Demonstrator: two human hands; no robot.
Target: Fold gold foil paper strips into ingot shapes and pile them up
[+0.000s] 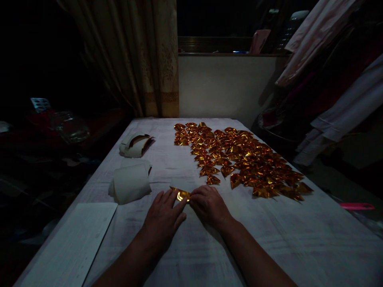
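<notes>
Beside the cloth-covered table [278,243]
Curtain [149,59], patterned: beyond far left corner. Pink cup [259,42]: on sill [209,54], toward right end. Garments [353,105], hanging; slim pink object [357,206]: past right edge. Clear jar [70,127]: off left edge.

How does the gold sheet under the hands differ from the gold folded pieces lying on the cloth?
The gold sheet is a flattish strip; the folded pieces are bulky, with pointed ends. The left hand and right hand touch the sheet, but not the pieces. The sheet is single, while the pieces form a large group. Both are shiny and gold.
</notes>
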